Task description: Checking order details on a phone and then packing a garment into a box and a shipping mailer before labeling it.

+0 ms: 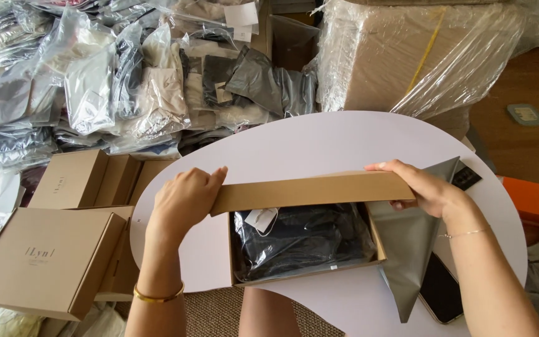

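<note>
I sit at a round white table (319, 146) in a room full of packed clothes. Close to me lies an open brown box (307, 274) with dark clothes in a clear bag (301, 240) inside, so they stay clean. My left hand (185, 200) and my right hand (422, 187) each pinch one end of the box's lid flap (310, 190), holding it level over the box. A grey mailing bag (410, 240) and a phone (439, 290) lie beside my right arm. Farther off are more brown boxes (48, 259) and heaps of bagged clothes (113, 81).
</note>
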